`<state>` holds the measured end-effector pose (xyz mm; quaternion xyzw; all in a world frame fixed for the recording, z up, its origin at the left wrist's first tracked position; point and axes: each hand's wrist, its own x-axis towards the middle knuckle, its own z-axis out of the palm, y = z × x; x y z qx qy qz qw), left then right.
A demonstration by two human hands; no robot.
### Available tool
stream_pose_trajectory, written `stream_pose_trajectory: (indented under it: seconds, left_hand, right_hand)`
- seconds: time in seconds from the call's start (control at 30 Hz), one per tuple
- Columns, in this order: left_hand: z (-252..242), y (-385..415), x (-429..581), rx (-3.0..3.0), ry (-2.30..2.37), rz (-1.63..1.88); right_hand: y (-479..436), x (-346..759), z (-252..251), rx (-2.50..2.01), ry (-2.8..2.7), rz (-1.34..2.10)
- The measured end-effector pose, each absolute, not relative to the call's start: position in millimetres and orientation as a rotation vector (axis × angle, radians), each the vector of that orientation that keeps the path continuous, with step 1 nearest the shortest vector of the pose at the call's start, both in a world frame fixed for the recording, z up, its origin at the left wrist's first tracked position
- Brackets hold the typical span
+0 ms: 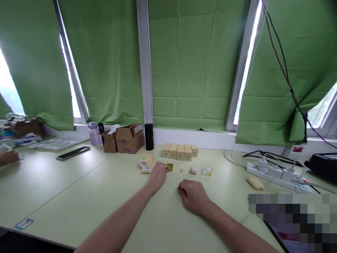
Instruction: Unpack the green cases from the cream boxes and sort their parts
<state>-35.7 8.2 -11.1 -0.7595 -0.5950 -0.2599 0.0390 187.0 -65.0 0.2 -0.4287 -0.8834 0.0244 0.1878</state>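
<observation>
My left hand reaches forward over the table, its fingers closed at the left edge of a small olive-green ring-like piece. An opened small carton, with a white flap showing, lies just left of that hand. My right hand rests on the table nearer to me, fingers curled in; whatever they hold, if anything, is hidden. Beyond it sit a tiny yellow piece, a pale pink cylinder-like piece and a clear cup-like container with something yellow inside.
Several small kraft boxes stand in rows behind. Further left are brown cartons, a black cylinder, a purple bottle and a phone. A power strip with cables lies right. Another person's hand shows far left.
</observation>
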Motion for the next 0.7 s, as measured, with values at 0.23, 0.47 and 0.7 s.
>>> stream_pose_trajectory:
  seconds: [0.23, 0.47, 0.7]
  left_hand:
    - [-14, 10, -36, -2.322, -1.813, -0.783]
    - [-12, 7, -37, -2.302, -1.798, -0.889]
    - [6, -11, -24, -2.263, -1.770, -0.981]
  right_hand:
    - [-65, 187, -1, -1.185, -2.472, 0.085]
    - [-66, 187, -1, -1.193, -2.472, 0.075]
    - [-65, 187, 0, -1.192, -2.475, 0.060]
